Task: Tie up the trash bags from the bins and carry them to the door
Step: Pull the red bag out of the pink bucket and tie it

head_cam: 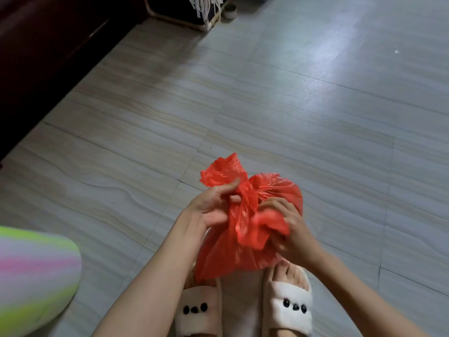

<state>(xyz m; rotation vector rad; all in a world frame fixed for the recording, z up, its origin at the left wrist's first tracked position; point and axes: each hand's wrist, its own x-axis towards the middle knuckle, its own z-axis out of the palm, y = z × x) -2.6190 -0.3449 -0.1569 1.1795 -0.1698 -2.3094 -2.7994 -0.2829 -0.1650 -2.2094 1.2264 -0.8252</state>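
While left hand is pinching one red bag ear and right hand is gripping other, person should be cinching knot snug above slippers on floor.

Striped object cut off left.

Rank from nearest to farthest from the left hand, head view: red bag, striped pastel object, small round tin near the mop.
1. Red bag: pinched by the left hand itself, in front of the person.
2. Striped pastel object: on the floor at the lower left edge.
3. Small round tin: far across the floor at the top, beside the mop strands.
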